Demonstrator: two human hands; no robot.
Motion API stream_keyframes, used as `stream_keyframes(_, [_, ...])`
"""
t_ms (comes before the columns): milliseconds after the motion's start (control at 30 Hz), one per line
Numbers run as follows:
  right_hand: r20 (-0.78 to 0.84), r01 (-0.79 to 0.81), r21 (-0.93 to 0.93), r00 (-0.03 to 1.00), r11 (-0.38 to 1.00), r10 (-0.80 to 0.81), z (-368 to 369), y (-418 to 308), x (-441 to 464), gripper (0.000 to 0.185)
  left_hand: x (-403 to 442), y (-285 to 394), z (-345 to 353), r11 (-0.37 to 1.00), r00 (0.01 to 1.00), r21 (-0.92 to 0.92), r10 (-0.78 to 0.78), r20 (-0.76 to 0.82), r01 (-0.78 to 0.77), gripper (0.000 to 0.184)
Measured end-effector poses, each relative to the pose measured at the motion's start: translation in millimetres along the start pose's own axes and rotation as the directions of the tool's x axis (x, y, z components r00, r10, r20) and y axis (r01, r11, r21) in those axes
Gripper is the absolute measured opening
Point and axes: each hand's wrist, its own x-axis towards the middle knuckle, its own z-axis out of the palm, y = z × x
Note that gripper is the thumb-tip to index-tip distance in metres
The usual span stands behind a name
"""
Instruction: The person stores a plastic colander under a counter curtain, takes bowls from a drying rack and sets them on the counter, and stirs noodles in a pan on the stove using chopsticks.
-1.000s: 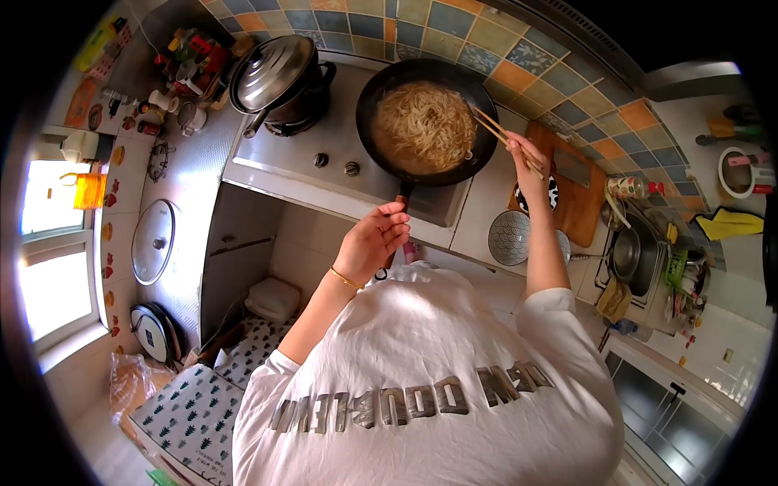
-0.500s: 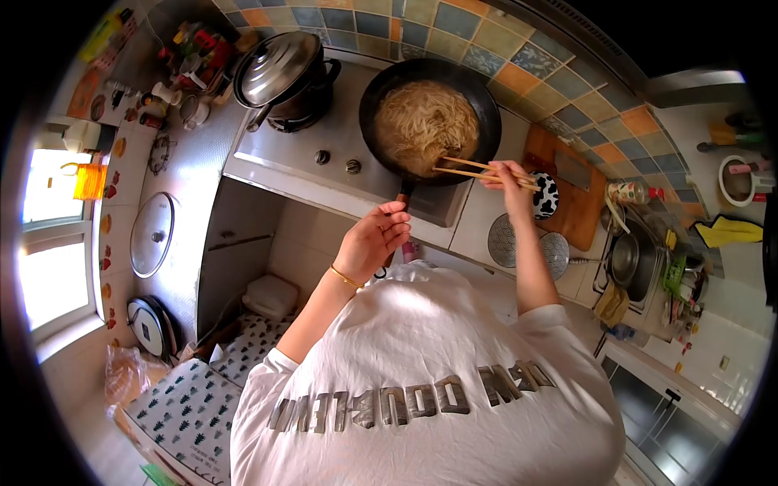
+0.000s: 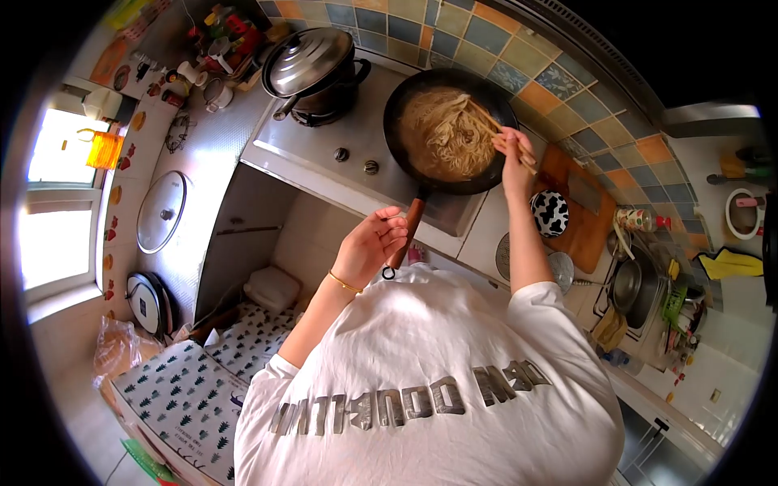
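Observation:
My right hand (image 3: 514, 162) is closed around a pair of wooden chopsticks (image 3: 482, 117), whose tips are in the noodles (image 3: 454, 146). Those noodles lie in brownish liquid inside a black wok (image 3: 395, 138) on the stove. My left hand (image 3: 374, 241) hangs beside the wok's wooden handle (image 3: 412, 225), palm turned up and fingers loosely bent and apart, with nothing in it. Whether a fingertip brushes the handle I cannot tell.
A lidded steel pot (image 3: 312, 69) stands on the left burner. On the right are a cow-patterned bowl (image 3: 549, 212), a wooden cutting board (image 3: 585, 231) with a cleaver (image 3: 585, 194), and a sink (image 3: 644, 296). A glass lid (image 3: 162, 212) leans at the left.
My right hand has moved up and forward over the wok's right rim, bringing the chopsticks deeper among the noodles. My left hand stays beside the handle. The view has shifted slightly.

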Motion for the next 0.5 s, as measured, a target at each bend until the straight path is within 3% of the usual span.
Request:
stream_keyframes(200, [0.070, 0.007, -0.208, 0.998, 0.978, 0.008, -37, 6, 16, 0.027, -2, 0, -1, 1.000, 1.000, -0.007, 0.010, -0.006, -0.010, 0.028])
stream_keyframes(300, [0.042, -0.060, -0.214, 0.997, 0.975, 0.071, -54, 21, 13, 0.030, -3, 0, 0, 1.000, 1.000, -0.003, 0.009, -0.007, -0.009, 0.028])
stream_keyframes(500, [0.087, -0.283, -0.013, 0.955, 0.959, 0.283, -58, 38, -10, 0.035, -2, -1, -1, 1.000, 1.000, -0.006, -0.007, -0.020, 0.007, 0.030])
